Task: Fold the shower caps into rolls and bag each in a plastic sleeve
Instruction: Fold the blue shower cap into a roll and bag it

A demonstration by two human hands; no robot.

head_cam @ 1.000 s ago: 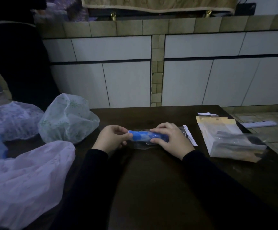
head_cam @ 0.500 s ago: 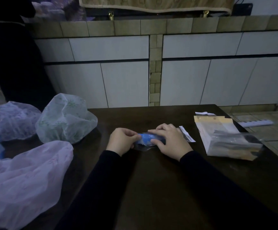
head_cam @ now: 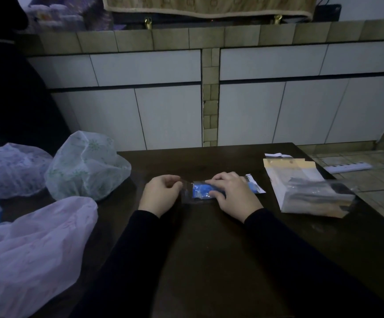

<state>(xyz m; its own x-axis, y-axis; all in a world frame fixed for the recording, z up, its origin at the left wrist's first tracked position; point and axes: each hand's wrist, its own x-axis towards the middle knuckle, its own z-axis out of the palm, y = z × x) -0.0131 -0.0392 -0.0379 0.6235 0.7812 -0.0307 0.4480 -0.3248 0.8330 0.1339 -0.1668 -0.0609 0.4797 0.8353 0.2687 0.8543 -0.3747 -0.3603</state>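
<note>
step: sealing | change: blue roll (head_cam: 201, 191) now fully inside plastic sleeve (head_cam: 187, 188), mid-table (head_cam: 209, 249), toward far edge | right hand (head_cam: 233, 196) grips it | left hand (head_cam: 161, 195) pinches sleeve flap | judgement: flap closes next

bare dark table (head_cam: 209, 260) lies open in front of the hands, while puffed shower caps (head_cam: 85, 166) crowd the left side and a stack of plastic sleeves (head_cam: 305, 191) blocks the right edge.
</note>
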